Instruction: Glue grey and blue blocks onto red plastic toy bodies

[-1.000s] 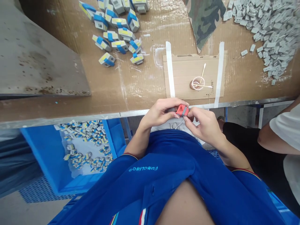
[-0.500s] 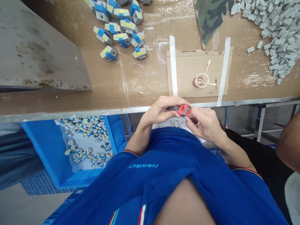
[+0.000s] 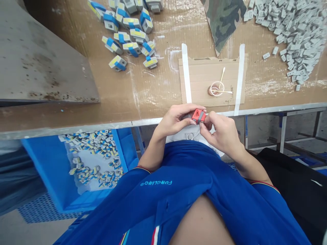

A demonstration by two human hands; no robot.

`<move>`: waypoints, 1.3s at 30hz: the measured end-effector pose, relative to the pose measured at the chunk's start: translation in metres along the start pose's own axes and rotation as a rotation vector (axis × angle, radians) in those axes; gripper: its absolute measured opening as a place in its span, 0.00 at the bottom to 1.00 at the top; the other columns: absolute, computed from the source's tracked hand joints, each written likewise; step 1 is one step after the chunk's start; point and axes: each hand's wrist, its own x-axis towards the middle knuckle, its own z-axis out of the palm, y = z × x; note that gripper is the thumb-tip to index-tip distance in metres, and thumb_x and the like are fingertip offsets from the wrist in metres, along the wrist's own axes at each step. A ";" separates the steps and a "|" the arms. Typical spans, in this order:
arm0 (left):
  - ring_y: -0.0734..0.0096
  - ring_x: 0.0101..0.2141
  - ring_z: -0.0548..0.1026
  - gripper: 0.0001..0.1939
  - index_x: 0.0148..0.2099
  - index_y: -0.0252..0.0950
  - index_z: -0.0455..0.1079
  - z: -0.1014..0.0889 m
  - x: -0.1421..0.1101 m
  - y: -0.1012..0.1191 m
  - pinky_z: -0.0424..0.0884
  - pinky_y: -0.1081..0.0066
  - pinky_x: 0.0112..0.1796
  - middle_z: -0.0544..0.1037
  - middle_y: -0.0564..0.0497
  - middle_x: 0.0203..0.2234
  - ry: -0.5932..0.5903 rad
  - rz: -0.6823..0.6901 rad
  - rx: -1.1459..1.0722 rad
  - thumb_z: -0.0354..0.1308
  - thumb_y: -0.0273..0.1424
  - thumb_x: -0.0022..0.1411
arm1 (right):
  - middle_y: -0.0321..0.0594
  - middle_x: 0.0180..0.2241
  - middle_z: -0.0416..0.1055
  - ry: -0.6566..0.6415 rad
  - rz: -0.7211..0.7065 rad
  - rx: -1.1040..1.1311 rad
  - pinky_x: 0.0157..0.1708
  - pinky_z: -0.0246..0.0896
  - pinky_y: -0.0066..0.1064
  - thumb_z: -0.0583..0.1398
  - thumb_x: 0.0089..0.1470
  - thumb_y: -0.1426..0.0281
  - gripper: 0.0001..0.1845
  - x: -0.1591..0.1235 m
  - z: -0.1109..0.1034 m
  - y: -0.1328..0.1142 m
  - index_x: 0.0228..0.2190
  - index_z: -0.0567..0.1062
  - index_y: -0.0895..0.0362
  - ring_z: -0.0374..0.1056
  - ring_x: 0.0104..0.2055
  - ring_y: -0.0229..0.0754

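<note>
A small red plastic block with a grey band (image 3: 198, 116) is held just off the table's front edge. My left hand (image 3: 176, 119) is closed on its left side, thumb below and fingers above. From the right, my right hand (image 3: 221, 131) pinches the block's right end between thumb and forefinger. Beyond my hands lies a taped cardboard sheet (image 3: 201, 73). On it stands a small clear cup (image 3: 216, 89) with brownish contents and two cotton swabs (image 3: 222, 77) leaning in it.
Grey blocks with blue and yellow bands (image 3: 131, 49) lie at the back left. Small grey parts (image 3: 298, 44) are heaped at the right, near a camouflage cloth (image 3: 224, 23). A stained metal panel (image 3: 48, 61) stands at left, and a blue crate (image 3: 48, 163) of banded blocks sits below the table.
The red block has turned slightly in my fingers, and both hands stay on it. The view has shifted a little, and another person's arm at the right edge has left it.
</note>
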 end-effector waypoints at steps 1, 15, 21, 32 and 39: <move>0.61 0.47 0.84 0.23 0.59 0.39 0.79 0.000 0.000 0.000 0.78 0.68 0.48 0.85 0.42 0.49 0.005 -0.001 -0.006 0.69 0.43 0.65 | 0.30 0.22 0.69 0.000 0.003 0.023 0.27 0.56 0.30 0.58 0.61 0.72 0.11 0.001 0.001 0.000 0.28 0.61 0.51 0.64 0.23 0.37; 0.63 0.42 0.83 0.22 0.54 0.35 0.81 -0.003 0.000 0.002 0.78 0.69 0.45 0.86 0.42 0.43 0.011 -0.035 -0.055 0.70 0.44 0.63 | 0.26 0.20 0.63 -0.035 0.010 0.271 0.22 0.52 0.26 0.60 0.60 0.72 0.15 0.004 0.004 0.005 0.26 0.60 0.51 0.55 0.19 0.32; 0.62 0.47 0.84 0.22 0.56 0.40 0.81 0.001 0.002 0.000 0.79 0.68 0.47 0.85 0.43 0.48 0.009 0.002 -0.113 0.73 0.38 0.61 | 0.27 0.21 0.66 -0.038 -0.070 0.132 0.24 0.54 0.26 0.59 0.62 0.73 0.13 0.006 -0.009 0.006 0.28 0.62 0.51 0.59 0.21 0.33; 0.65 0.48 0.84 0.23 0.56 0.36 0.76 0.010 0.006 0.001 0.80 0.71 0.48 0.83 0.41 0.49 -0.033 -0.015 -0.140 0.74 0.31 0.60 | 0.34 0.28 0.77 -0.007 -0.133 -0.040 0.28 0.60 0.32 0.61 0.68 0.68 0.07 0.006 -0.052 0.008 0.35 0.76 0.52 0.70 0.27 0.37; 0.64 0.51 0.83 0.23 0.56 0.36 0.74 0.011 0.013 -0.005 0.79 0.70 0.51 0.82 0.39 0.54 0.013 -0.022 -0.097 0.73 0.28 0.61 | 0.30 0.32 0.77 0.352 0.165 0.353 0.28 0.66 0.30 0.69 0.58 0.69 0.20 0.009 -0.030 0.067 0.52 0.77 0.49 0.71 0.28 0.36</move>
